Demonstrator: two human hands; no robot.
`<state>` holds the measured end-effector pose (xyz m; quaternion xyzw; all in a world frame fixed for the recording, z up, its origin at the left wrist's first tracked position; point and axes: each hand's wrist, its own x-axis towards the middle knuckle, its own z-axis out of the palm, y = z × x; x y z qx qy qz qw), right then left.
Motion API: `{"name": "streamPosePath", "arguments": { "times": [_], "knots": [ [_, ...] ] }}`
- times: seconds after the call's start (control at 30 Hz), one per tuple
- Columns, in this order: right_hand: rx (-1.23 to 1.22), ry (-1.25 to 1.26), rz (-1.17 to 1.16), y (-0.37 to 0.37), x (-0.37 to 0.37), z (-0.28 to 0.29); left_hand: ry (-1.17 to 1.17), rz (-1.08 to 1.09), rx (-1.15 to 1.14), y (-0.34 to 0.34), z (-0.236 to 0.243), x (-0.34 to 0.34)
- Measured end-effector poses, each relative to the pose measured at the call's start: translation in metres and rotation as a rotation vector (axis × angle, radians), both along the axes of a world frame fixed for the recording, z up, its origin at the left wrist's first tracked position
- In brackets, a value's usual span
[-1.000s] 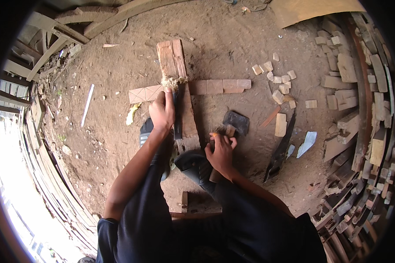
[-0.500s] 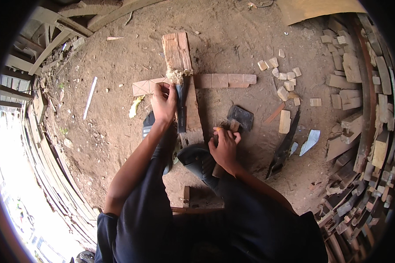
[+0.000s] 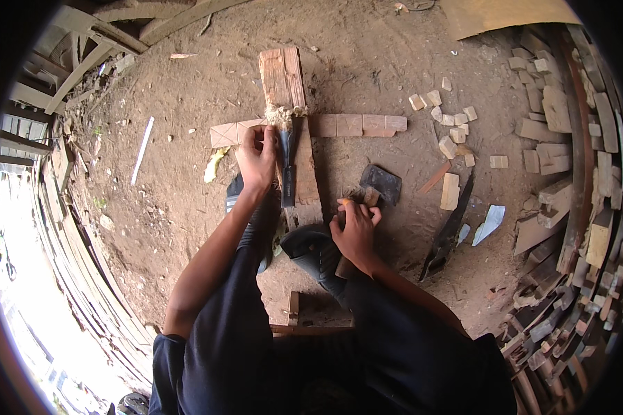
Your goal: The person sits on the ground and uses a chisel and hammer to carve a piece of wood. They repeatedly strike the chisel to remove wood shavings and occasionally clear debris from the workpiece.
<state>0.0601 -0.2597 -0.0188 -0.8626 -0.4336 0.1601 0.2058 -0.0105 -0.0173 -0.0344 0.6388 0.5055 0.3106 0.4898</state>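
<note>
My left hand (image 3: 257, 162) has its fingers bent and pinched at the edge of a thin wooden strip (image 3: 225, 134) marked with pencil-like lines. The strip lies crosswise over a thick rough wooden board (image 3: 282, 76). Beside my left fingertips, a long dark tool-like piece (image 3: 288, 181) lies along the board, with pale shavings (image 3: 286, 114) at its far end. My right hand (image 3: 355, 232) is closed round a brown wooden handle (image 3: 344, 268), near a dark block-shaped head (image 3: 381, 184). A small orange bit shows at its fingers; I cannot make out what it is.
My shoe (image 3: 311, 250) presses near the board's close end. Several small wooden blocks (image 3: 447, 146) lie on the dirt to the right, with a long dark blade-like piece (image 3: 443, 235). Stacked wood offcuts (image 3: 554, 152) line the right side; planks (image 3: 83, 235) edge the left.
</note>
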Motion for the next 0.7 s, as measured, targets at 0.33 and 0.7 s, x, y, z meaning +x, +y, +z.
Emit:
{"name": "streamPosePath", "arguments": {
  "times": [0.33, 0.7],
  "knots": [
    [0.010, -0.007, -0.005, 0.001, 0.000, 0.000, -0.065, 0.015, -0.091, 0.003, 0.001, -0.004],
    [0.314, 0.113, -0.227, -0.005, 0.006, 0.005, 0.362, -0.213, 0.135, 0.008, 0.051, 0.011]
  ]
}}
